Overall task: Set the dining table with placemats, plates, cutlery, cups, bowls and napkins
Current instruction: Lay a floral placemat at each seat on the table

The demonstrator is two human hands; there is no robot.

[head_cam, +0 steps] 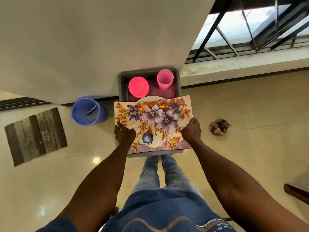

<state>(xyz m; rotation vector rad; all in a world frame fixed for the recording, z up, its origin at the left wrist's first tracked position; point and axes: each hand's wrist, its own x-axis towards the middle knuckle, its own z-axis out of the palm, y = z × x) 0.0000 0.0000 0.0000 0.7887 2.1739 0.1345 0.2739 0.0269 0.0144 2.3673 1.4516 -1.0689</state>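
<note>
A floral placemat with purple and orange flowers lies across the near half of a grey bin on the floor. My left hand grips the mat's left edge and my right hand grips its right edge. Behind the mat, inside the bin, sit a pink bowl and an upright pink cup on a folded maroon cloth. A white plate rim peeks out just past the mat's far edge. The rest of the bin's contents are hidden under the mat.
A blue bucket stands left of the bin, against a cream wall. A striped doormat lies far left. A crumpled cloth sits on the tiled floor to the right. A barred window is at upper right. My legs stand just before the bin.
</note>
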